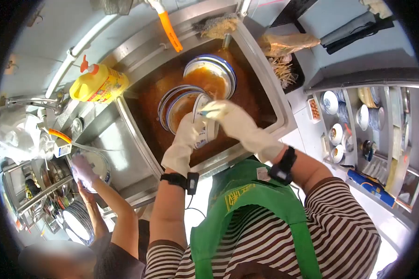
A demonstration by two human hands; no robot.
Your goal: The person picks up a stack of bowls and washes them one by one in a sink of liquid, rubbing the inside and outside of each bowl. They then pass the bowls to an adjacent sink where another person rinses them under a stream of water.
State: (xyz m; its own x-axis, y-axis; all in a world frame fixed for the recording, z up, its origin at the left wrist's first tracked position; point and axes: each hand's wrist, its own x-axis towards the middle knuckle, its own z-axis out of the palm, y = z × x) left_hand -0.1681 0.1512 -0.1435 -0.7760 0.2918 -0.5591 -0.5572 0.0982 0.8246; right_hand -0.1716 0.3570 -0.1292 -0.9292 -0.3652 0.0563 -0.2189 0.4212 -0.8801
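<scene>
Over the sink of brown water (149,100), my left hand (185,135), in a pale glove, grips a white bowl with blue patterning (201,137), tilted on its side. My right hand (233,122), gloved too, is closed at the bowl's upper rim. Something small and bluish-green shows by its fingers, too indistinct to name. Just behind the held bowl, blue-rimmed bowls (165,103) sit partly under the water. Farther back lie more nested blue-rimmed bowls (231,74), with brown liquid inside.
A yellow detergent bottle (100,84) stands on the sink's left ledge. An orange hose end (170,31) hangs at the back. On the left, a co-worker's gloved hand (84,171) is at a large white bowl (99,162). Shelves of dishes (354,116) stand at right.
</scene>
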